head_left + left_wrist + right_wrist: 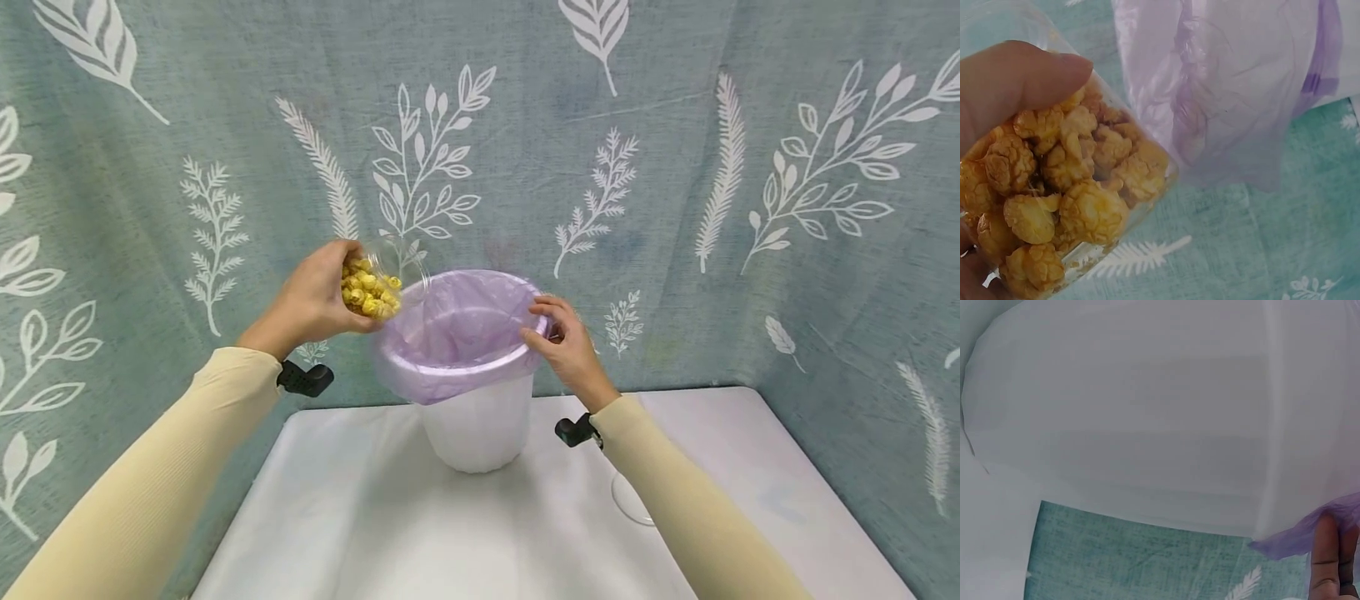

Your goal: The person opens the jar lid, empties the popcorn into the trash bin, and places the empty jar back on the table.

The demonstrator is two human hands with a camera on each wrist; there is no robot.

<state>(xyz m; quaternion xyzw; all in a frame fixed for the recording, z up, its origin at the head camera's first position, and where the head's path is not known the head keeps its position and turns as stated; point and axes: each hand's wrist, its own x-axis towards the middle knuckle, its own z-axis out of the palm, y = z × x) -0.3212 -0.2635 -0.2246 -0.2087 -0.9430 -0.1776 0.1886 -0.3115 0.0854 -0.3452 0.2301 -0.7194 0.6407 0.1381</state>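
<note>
My left hand [318,292] grips a clear plastic jar [408,265] tilted toward the bin, its mouth over the left side of the rim. Yellow popcorn [1063,178] lies inside the jar, pressed close behind the clear wall under my thumb. A white bin [480,425] stands on the table, lined with a purple bag [457,367] folded down over its rim. At the rim's right side my right hand [566,337] pinches the bag edge, thumb inside and fingers outside. In the right wrist view, fingertips [1325,550] press against the purple film.
A clear round lid [630,500] lies on the white table [360,517], partly behind the right forearm. A green curtain [495,167] with white leaf prints hangs close behind the bin and along both sides.
</note>
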